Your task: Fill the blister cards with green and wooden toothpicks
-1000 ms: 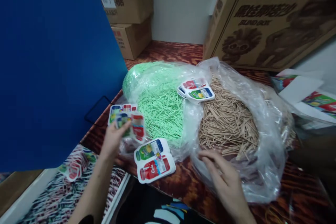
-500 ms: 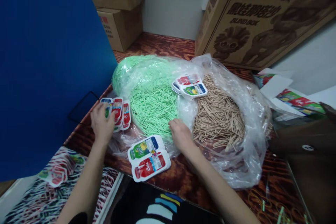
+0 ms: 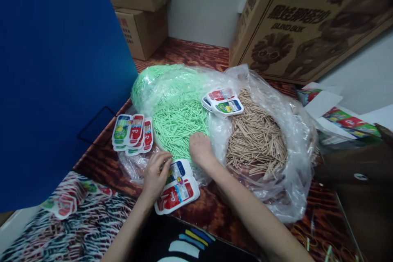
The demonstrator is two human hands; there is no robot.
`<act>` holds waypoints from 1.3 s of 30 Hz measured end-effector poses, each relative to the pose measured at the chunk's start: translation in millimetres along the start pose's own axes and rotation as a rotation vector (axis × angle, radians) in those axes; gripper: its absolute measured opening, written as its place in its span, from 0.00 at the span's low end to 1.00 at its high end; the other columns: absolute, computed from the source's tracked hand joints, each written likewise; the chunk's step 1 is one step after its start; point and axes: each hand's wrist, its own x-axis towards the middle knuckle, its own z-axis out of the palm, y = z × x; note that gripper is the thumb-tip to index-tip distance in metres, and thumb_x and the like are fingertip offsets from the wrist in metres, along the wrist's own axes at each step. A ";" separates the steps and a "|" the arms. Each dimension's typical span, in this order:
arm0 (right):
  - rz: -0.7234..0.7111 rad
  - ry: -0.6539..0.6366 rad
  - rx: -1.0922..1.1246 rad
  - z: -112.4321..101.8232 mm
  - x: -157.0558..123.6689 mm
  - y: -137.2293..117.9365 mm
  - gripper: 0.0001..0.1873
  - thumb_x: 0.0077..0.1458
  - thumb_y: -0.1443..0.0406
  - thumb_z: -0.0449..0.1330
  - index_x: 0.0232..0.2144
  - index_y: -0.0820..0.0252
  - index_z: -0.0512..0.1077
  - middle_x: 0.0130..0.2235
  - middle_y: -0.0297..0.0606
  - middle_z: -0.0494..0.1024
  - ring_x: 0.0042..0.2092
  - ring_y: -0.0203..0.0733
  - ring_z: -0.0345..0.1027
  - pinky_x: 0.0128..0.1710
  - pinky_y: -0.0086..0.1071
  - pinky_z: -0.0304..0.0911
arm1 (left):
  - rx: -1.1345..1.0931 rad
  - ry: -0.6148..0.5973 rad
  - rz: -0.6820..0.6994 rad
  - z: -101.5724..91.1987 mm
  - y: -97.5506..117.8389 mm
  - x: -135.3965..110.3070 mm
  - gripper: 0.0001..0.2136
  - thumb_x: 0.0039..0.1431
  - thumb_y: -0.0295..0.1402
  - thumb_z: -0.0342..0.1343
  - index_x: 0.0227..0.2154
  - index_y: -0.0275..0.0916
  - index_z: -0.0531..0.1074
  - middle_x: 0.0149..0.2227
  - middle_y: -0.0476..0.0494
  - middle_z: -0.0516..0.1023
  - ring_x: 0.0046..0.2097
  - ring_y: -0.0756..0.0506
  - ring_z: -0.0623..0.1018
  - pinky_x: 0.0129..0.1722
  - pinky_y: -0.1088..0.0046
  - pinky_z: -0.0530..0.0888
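Left hand: The person's left hand was over the top left part of the front card, with its thumb and fingers bent near the edge. I cannot tell if it was pinching the card.
Right hand: The right hand was curled up, with its fingertips down at the green sticks. The tips were hidden, so I cannot tell if it had any sticks in its grip.
Front card: The white card with green and red bottle-shaped halves lay flat near the table's front edge, just below the green sticks.
Green sticks: The thin, light green sticks made a big messy heap in a clear plastic bag.
Brown sticks: The thin, tan-brown sticks lay to the right, in another see-through plastic bag.
Left cards: The small pile of white-edged green and red cards sat left of the green heap, fanned out a bit.
Middle cards: More white-edged green and red cards rested on the plastic between the two heaps.
Table: All of this was on a dark red-brown wood-patterned table.
Back: A big brown cardboard box with printed pictures stood behind the brown sticks.
Left side: A tall, flat blue panel stood there.
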 end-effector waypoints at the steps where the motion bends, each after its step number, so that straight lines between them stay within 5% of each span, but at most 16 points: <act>1: 0.008 -0.013 0.041 -0.8 0.4 1.3 0.15 0.55 0.77 0.48 0.42 0.74 0.68 0.46 0.59 0.70 0.49 0.56 0.60 0.46 0.44 0.55 | -0.023 0.003 -0.012 -0.7 0.9 2.0 0.07 0.60 0.32 0.51 0.35 0.40 0.74 0.39 0.43 0.77 0.44 0.43 0.75 0.47 0.64 0.70; 6: 0.047 -0.060 0.257 -7.2 4.2 19.0 0.10 0.55 0.75 0.49 0.37 0.68 0.68 0.44 0.55 0.73 0.48 0.51 0.65 0.44 0.38 0.58 | -0.124 0.015 -0.073 -1.1 9.8 7.2 0.07 0.59 0.33 0.52 0.34 0.40 0.75 0.37 0.44 0.78 0.41 0.44 0.76 0.44 0.66 0.70; 14: 0.204 -0.121 1.014 -16.0 23.2 41.7 0.06 0.58 0.67 0.45 0.29 0.58 0.59 0.24 0.31 0.70 0.25 0.35 0.69 0.26 0.28 0.63 | -0.260 -0.016 -0.115 10.0 22.8 17.3 0.07 0.57 0.34 0.54 0.31 0.40 0.76 0.34 0.45 0.78 0.40 0.44 0.76 0.42 0.68 0.71; 19: 0.203 -0.121 1.424 -19.6 18.4 41.8 0.11 0.52 0.59 0.56 0.27 0.58 0.59 0.22 0.27 0.66 0.21 0.33 0.65 0.24 0.29 0.64 | -0.381 -0.094 -0.196 30.0 26.0 35.5 0.08 0.56 0.36 0.56 0.33 0.39 0.77 0.35 0.44 0.79 0.40 0.44 0.77 0.43 0.67 0.71; 24: 0.141 -0.177 1.619 -30.0 5.9 43.2 0.13 0.48 0.58 0.62 0.28 0.61 0.63 0.23 0.29 0.68 0.23 0.32 0.66 0.26 0.29 0.65 | -0.662 -0.046 -0.340 43.3 38.7 56.2 0.15 0.54 0.38 0.57 0.44 0.38 0.73 0.43 0.41 0.79 0.45 0.43 0.77 0.46 0.65 0.72; 27: 0.074 -0.120 1.449 -40.4 1.3 50.8 0.09 0.56 0.60 0.54 0.31 0.60 0.63 0.25 0.29 0.68 0.23 0.31 0.64 0.26 0.27 0.63 | -0.694 -0.045 -0.352 39.4 42.1 61.2 0.15 0.53 0.38 0.58 0.42 0.38 0.74 0.42 0.41 0.79 0.46 0.42 0.77 0.48 0.64 0.71; 31: 0.003 -0.126 0.463 -40.2 -9.0 53.9 0.08 0.62 0.67 0.46 0.33 0.60 0.64 0.29 0.36 0.74 0.28 0.35 0.68 0.30 0.28 0.61 | -0.670 -0.046 -0.384 32.6 33.1 51.8 0.13 0.51 0.39 0.59 0.37 0.37 0.76 0.39 0.42 0.80 0.44 0.42 0.78 0.48 0.64 0.71; 33: 0.000 -0.162 0.174 -31.3 -17.1 47.5 0.07 0.59 0.71 0.48 0.35 0.62 0.66 0.34 0.42 0.77 0.34 0.41 0.71 0.33 0.30 0.62 | -0.667 -0.053 -0.407 32.2 26.3 42.9 0.13 0.51 0.39 0.60 0.37 0.37 0.76 0.38 0.43 0.80 0.43 0.43 0.78 0.47 0.65 0.71; 39: -0.004 -0.194 0.008 -4.2 -29.4 23.9 0.14 0.54 0.79 0.48 0.42 0.67 0.67 0.42 0.55 0.76 0.43 0.50 0.73 0.39 0.35 0.63 | -0.690 -0.065 -0.427 34.9 11.9 24.5 0.12 0.51 0.39 0.60 0.36 0.38 0.77 0.36 0.44 0.81 0.42 0.44 0.78 0.45 0.67 0.71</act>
